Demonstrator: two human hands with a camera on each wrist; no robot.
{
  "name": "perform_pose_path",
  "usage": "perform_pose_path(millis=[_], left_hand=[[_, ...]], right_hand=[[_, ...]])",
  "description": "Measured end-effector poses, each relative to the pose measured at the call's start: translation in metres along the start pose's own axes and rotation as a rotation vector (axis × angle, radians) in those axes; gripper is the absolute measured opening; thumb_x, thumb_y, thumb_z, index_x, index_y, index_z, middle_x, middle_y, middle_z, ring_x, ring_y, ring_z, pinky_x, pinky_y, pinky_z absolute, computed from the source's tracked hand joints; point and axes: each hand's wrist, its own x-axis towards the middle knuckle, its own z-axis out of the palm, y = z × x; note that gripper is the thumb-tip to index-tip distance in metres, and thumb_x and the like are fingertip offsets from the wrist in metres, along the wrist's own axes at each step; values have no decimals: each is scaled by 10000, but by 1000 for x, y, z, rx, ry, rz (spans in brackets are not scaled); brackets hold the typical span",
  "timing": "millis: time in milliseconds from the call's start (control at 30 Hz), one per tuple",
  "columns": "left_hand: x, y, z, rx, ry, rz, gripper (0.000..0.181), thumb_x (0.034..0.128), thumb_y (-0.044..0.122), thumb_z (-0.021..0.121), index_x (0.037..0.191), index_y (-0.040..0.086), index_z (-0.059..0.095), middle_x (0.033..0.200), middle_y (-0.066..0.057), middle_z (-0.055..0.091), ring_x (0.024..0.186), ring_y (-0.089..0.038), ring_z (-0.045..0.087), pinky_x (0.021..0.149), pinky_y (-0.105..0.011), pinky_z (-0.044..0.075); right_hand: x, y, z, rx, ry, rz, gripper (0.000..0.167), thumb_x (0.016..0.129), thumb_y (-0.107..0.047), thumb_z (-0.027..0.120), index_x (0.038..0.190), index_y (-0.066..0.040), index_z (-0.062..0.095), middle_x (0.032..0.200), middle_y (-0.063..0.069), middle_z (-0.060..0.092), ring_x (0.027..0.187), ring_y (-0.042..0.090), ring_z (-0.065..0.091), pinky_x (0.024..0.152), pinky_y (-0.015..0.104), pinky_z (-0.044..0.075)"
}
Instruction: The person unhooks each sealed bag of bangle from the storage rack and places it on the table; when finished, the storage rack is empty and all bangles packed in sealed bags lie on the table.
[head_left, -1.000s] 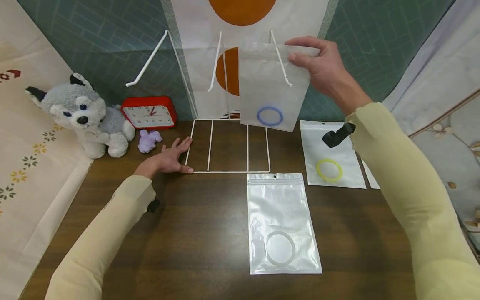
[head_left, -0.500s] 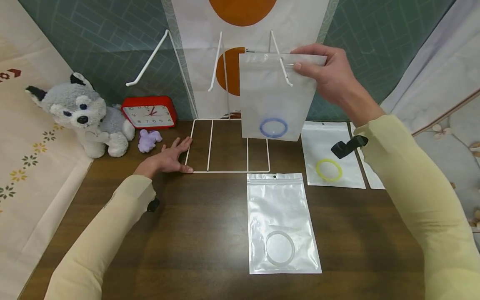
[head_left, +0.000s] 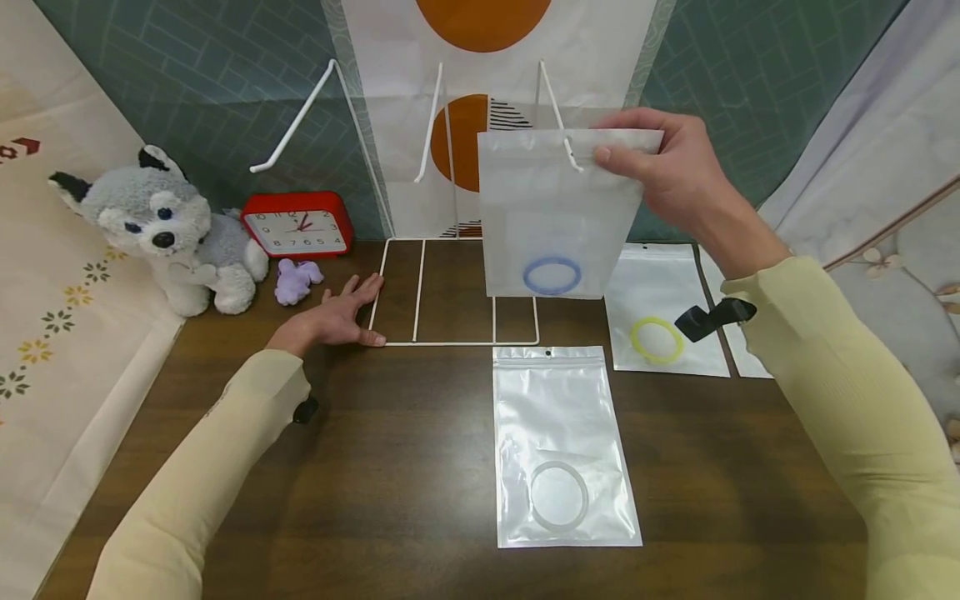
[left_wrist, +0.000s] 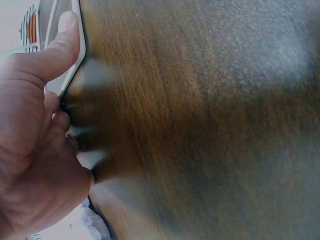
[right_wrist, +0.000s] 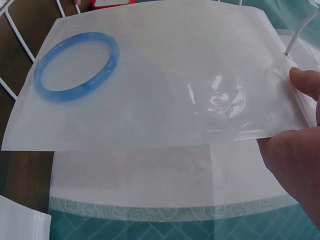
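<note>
My right hand pinches the upper right corner of a translucent white zip bag between thumb and fingers. Inside the bag, near its bottom, lies a blue bangle. The bag hangs at the right prong of a white wire rack; the prong's upturned end shows in front of it, near the top edge. My left hand rests with spread fingers at the rack base's front left corner, its thumb against the wire in the left wrist view.
A silvery bag with a clear ring lies in front of the rack. To the right lies a bag with a yellow ring, another beside it. A plush husky, red clock and small purple toy stand left.
My right hand has come down and toward me with the blue bangle's bag, which has slid along the prong toward its tip. The left hand keeps its place.
</note>
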Motion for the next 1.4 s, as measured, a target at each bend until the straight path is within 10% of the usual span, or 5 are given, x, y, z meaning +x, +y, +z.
perform_pose_path(millis=[1400], left_hand=[[-3,-1,-1,19,1,22,1095,875,412,747,1600,46,14,1652,-199,-36,1475,-450,-125,1082,-710,-96]], right_hand=[[-66,-7,29,158,-106,-93,195,866,132,681,1032,49,737,1013,175,671,841,260,676,747,323,575]])
